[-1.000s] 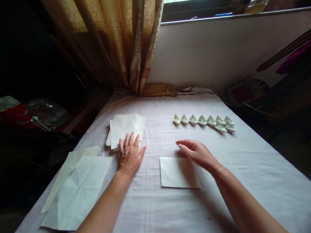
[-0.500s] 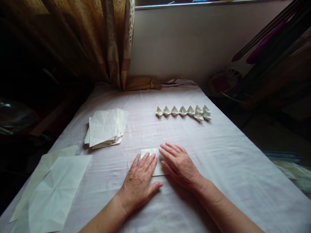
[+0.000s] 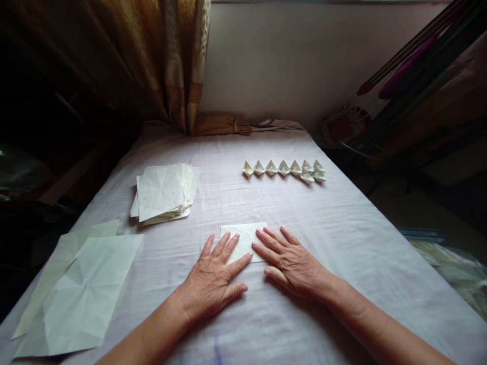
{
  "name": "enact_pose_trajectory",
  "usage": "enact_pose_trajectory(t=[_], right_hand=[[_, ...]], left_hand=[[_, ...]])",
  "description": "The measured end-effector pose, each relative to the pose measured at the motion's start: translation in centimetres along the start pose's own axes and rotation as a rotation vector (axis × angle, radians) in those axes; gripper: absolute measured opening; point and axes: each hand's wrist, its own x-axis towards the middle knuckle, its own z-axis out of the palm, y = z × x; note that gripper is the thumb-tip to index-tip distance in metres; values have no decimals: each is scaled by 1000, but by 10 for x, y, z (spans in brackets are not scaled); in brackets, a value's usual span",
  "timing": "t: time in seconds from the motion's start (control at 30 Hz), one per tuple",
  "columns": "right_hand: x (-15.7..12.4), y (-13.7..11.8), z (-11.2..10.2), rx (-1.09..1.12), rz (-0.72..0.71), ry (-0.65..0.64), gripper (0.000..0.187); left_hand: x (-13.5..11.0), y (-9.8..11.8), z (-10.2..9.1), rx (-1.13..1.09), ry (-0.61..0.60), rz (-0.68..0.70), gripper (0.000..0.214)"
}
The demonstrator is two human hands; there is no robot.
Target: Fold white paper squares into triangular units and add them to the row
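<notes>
A small folded sheet of white paper [image 3: 244, 243] lies flat on the cloth, partly covered by my fingers. My left hand [image 3: 215, 271] rests palm down with its fingers spread, the fingertips on the paper's left side and lower edge. On the right side, my right hand [image 3: 289, 261] lies flat with fingers apart, and its fingertips touch the paper's right part. Neither hand grips anything. Beyond them stands a row of small folded paper boats [image 3: 283, 168], several in line, with a couple more in front at the right end.
A stack of creased white sheets [image 3: 162, 192] sits at the left, with larger loose creased sheets [image 3: 87, 299] nearer me. A pale cloth [image 3: 365, 263] covers the surface. A gold curtain [image 3: 182, 76] hangs at the back left. Plastic bags [image 3: 452, 268] lie beyond the right edge.
My right hand has shifted right and its fingers have spread, uncovering more of the paper. My left fingers have spread too. The whole view has tilted slightly downward.
</notes>
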Motion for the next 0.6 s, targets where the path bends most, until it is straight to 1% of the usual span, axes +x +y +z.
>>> enact_pose_trajectory(t=[0.13, 0.23, 0.37, 0.47, 0.6], right_hand=[[-2, -10, 5, -29, -38, 18, 54], [-6, -16, 12, -21, -94, 60, 59], [-13, -13, 18, -20, -99, 72, 59], [-15, -8, 19, -28, -103, 60, 60], [-18, -7, 19, -32, -103, 76, 62]], left_hand=[[1, 4, -3, -38, -57, -28, 60], [1, 4, -4, -76, -39, -16, 62], [-2, 1, -3, -93, -26, 22, 57], [-3, -2, -2, -84, -47, 55, 65], [-4, -7, 0, -65, -25, 89, 77]])
